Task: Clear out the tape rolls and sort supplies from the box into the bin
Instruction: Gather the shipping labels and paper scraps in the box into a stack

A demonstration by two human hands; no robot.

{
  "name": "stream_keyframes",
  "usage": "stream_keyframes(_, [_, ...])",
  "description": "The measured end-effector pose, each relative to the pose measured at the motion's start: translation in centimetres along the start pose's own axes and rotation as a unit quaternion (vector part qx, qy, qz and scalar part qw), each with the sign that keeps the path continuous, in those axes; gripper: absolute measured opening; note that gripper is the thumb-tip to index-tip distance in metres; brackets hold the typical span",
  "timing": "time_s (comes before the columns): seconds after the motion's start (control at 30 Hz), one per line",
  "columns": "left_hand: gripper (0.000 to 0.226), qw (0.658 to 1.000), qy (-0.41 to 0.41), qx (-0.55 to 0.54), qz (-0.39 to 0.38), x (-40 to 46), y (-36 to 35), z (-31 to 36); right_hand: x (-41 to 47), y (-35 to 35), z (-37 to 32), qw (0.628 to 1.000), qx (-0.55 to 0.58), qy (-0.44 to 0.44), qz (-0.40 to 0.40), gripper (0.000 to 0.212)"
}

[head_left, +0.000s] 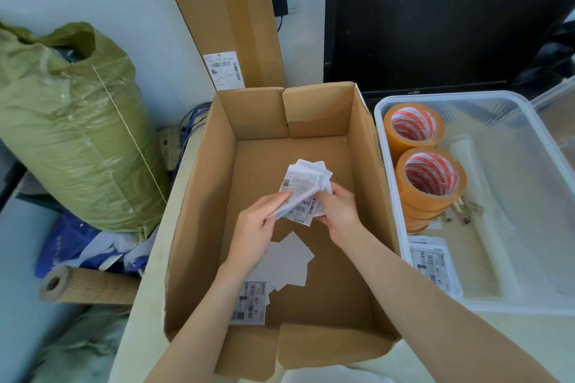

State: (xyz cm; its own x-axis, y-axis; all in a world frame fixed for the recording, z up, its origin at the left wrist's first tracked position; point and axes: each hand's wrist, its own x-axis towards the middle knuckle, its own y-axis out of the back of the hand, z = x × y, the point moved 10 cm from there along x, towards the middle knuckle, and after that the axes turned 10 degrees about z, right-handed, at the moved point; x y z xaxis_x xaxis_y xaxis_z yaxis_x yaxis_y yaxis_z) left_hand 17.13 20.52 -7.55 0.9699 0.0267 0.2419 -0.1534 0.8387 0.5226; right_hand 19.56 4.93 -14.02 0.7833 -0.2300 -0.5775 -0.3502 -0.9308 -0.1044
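An open cardboard box stands in the middle. Over its floor, my left hand and my right hand both grip a bundle of white shipping labels. More loose labels lie on the box floor under my left wrist, one printed label near the front. To the right stands a clear plastic bin. It holds two stacks of orange tape rolls at its left side, a pile of labels at the front left, and white rod-like items.
A green woven sack stands at the left, with a cardboard tube and blue bags below it. A tall flat carton leans on the wall behind the box. A black monitor stands behind the bin.
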Motion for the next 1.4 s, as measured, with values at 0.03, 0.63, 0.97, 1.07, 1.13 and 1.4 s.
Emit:
stream_keyframes(0.03, [0.047, 0.998, -0.037, 0.045, -0.006, -0.3, -0.3, 0.1, -0.1, 0.0, -0.3, 1.0, -0.012, 0.012, 0.003, 0.015])
stream_keyframes(0.63, [0.056, 0.998, 0.004, 0.01, 0.058, -0.1, 1.0, -0.9, -0.9, -2.1, -1.8, 0.989, -0.06, 0.108, -0.08, 0.017])
stream_keyframes(0.97, [0.049, 0.972, 0.16, -0.153, -0.08, -0.8, -1.7, -1.3, -1.1, -1.4, -2.3, 0.99, -0.068, 0.108, -0.055, 0.023])
stream_keyframes(1.07, [0.031, 0.945, 0.226, -0.233, -0.043, -0.7, -1.5, -1.5, -0.9, -1.1, -1.9, 0.993, -0.077, 0.085, -0.038, 0.025])
stream_keyframes(1.13, [0.015, 0.935, 0.284, -0.21, 0.044, -0.5, -0.2, -2.9, -1.0, -0.9, -1.8, 0.995, -0.072, 0.067, -0.027, 0.025])
stream_keyframes(1.4, [0.019, 0.905, 0.281, -0.143, 0.284, -1.1, 5.5, -5.6, -1.4, -0.2, -1.7, 0.998, -0.053, 0.037, 0.006, 0.018])
